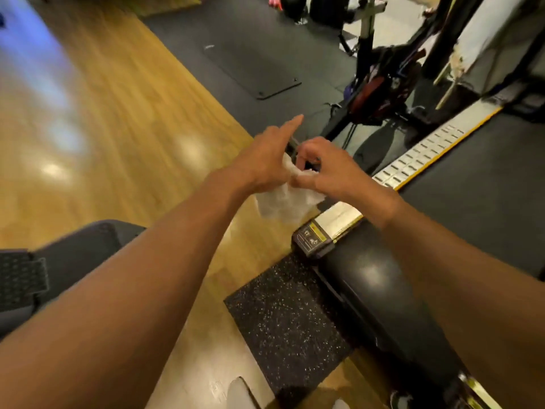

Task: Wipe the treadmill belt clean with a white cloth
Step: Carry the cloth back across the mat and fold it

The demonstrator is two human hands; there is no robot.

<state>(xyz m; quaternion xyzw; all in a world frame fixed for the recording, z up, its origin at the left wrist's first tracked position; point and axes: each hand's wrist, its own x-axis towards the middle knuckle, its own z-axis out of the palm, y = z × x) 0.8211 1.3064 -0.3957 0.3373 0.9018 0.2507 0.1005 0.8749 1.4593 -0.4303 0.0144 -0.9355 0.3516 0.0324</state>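
One white cloth, crumpled and partly hanging, is held at the centre of the frame above the wooden floor, just left of the treadmill's near corner and not touching the machine. The left hand pinches the cloth's upper edge between thumb and lower fingers, with the index finger extended and free; the right hand has its fingers curled in, pinching the same bunched edge from the other side. The step in hand appears to be preparation: the cloth is being gathered or refolded, and wiping has not begun. The next move probably calls for carrying the cloth rightward over the ribbed side rail and pressing it flat on the treadmill belt, the dark surface at right of frame, then stroking along its length. Counted: one cloth, two hands, one treadmill with one belt, one rounded black end cover at lower right, one warning label on its corner, one speckled rubber pad beneath it, and one dark floor mat at upper centre. The equipment at upper right is too blurred to identify.
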